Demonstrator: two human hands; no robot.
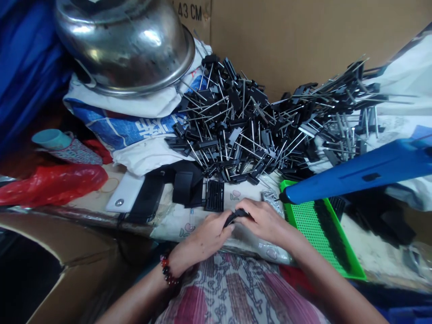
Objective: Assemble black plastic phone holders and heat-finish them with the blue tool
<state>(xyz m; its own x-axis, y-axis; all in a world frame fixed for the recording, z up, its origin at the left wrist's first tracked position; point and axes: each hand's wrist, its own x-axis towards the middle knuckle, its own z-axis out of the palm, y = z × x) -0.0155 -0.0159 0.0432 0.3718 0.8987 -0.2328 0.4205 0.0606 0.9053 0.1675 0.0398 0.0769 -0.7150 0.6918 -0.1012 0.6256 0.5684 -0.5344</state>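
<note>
A small black part (235,217) is gripped between my two hands above the front of the table. My left hand (209,235), with a beaded bracelet at its wrist, pinches its left end. Fingers of my right hand (262,220) close around its right end. The part's exact kind is not clear, being mostly covered by fingers. Just beyond my hands lies a ribbed black plastic piece (214,196). A clear bag of small metal pieces (272,200) rests right of it, beside a green perforated tray (353,269) holding dark small items.
A blue power screwdriver (351,173) juts in from the right over the tray. Black parts with metal rods (236,121) form a heap at the back. A steel bowl (135,49) sits on sacks at left, near a white phone (125,192) and a cardboard box (81,274).
</note>
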